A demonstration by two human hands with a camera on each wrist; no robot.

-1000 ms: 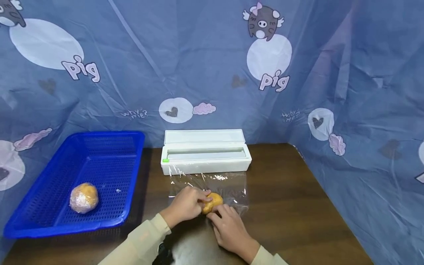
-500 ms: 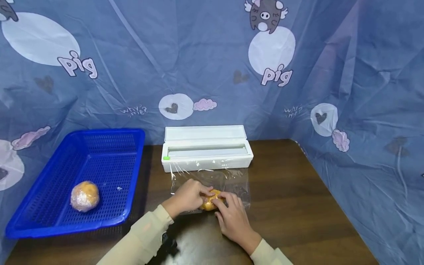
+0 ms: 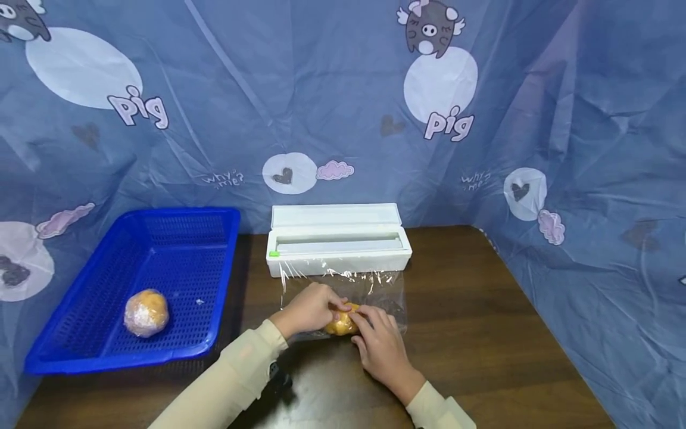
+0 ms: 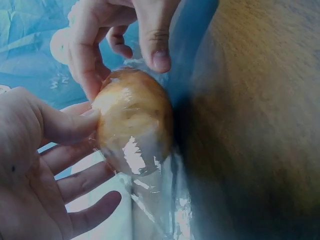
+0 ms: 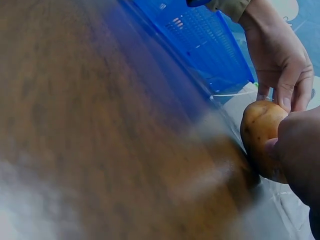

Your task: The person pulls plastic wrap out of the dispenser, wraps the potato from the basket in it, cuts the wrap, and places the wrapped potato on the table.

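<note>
A yellow-brown potato (image 3: 340, 325) lies on clear plastic wrap (image 3: 386, 298) that runs out from the white wrap box (image 3: 343, 260). Film glints over part of its skin in the left wrist view. My left hand (image 3: 315, 307) holds the potato from the left, thumb on its side and some fingers spread beyond it. From the right, my right hand (image 3: 382, 348) holds it too, its fingertips meeting the left ones at the top. The right wrist view shows the potato (image 5: 261, 130) between both hands, with the right thumb against its skin.
A blue plastic basket (image 3: 227, 280) stands at the left, with a film-wrapped potato (image 3: 146, 313) inside. The wrap box's lid (image 3: 334, 215) is raised, with a green slider (image 3: 274, 254) at its left end. A patterned blue cloth (image 3: 343, 89) hangs behind the brown table (image 3: 471, 333).
My right fingers have moved from the potato's near side up onto its top, beside the left fingers. Both hands and the potato have shifted slightly toward the box.
</note>
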